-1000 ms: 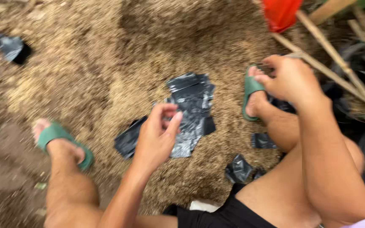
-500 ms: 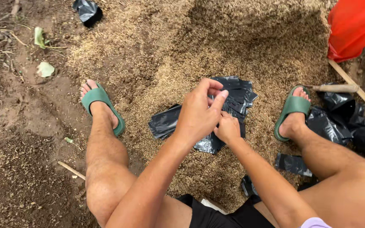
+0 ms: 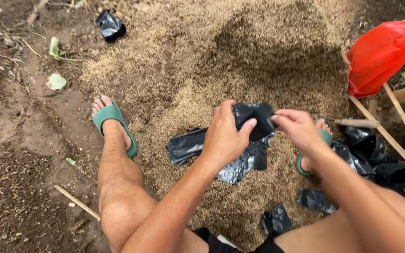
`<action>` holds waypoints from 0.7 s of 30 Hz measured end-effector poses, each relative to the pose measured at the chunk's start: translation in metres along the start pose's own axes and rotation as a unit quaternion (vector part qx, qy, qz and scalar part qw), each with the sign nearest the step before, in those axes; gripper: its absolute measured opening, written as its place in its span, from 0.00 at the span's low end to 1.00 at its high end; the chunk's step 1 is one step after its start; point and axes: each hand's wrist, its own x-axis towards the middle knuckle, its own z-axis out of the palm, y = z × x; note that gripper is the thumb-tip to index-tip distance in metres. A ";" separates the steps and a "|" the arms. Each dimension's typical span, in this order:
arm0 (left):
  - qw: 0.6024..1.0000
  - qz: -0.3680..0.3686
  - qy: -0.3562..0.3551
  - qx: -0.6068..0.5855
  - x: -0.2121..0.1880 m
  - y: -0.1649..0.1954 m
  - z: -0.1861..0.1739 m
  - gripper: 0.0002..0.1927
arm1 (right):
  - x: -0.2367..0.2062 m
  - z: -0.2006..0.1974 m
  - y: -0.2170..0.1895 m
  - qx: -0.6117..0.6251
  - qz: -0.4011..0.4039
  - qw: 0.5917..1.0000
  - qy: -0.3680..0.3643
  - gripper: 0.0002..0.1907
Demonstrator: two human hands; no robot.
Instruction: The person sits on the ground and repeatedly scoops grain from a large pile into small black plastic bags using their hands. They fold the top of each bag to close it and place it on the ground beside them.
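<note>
grip: both hands are pinched onto one small black plastic bag (image 3: 255, 120). The left hand (image 3: 225, 137) has its thumb on the near face and its fingers curled behind; the right hand (image 3: 297, 126) nips the right edge between thumb and fingertips.

why held like that: looks to me like the two hands are pulling against each other to get the flat bag's mouth apart. That's my read, since the opening itself is hidden behind the fingers.

where the bag is: up in the air between the hands, right above the pile of flat black bags (image 3: 221, 154) and clear of it.

which way it points: the long side runs roughly left to right, tilted a bit up toward the far side, with the flat face turned to the camera. Can't tell which end is the open one.

stack underneath: lying flat on the heap of brown husk mix (image 3: 240, 61), between the feet, so a spare is within easy reach.

feet: green sandals, the left one (image 3: 113, 122) on bare dirt at the heap's edge, the right one (image 3: 323, 140) partly hidden behind the right wrist.

further out: more crumpled black bags (image 3: 376, 164) sit by the right leg, a stray black one (image 3: 110, 26) lies at top left, and a red plastic bag (image 3: 383, 56) hangs by some wooden sticks (image 3: 390, 136) at the right.
</note>
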 end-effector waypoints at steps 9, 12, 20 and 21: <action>0.852 -0.197 -0.119 -0.471 0.014 -0.008 -0.001 0.09 | -0.017 -0.019 -0.067 0.336 -0.055 0.940 0.014 0.09; 0.850 -0.205 -0.098 -0.476 0.009 -0.003 -0.019 0.05 | -0.024 0.001 -0.066 0.253 -0.045 0.964 0.071 0.09; 0.906 -0.161 -0.135 -0.367 0.005 0.014 -0.022 0.10 | -0.052 0.041 -0.060 0.030 -0.153 0.987 -0.038 0.13; 0.879 -0.204 -0.145 -0.405 0.005 0.016 -0.019 0.10 | -0.051 0.041 -0.058 0.081 -0.119 0.989 -0.033 0.11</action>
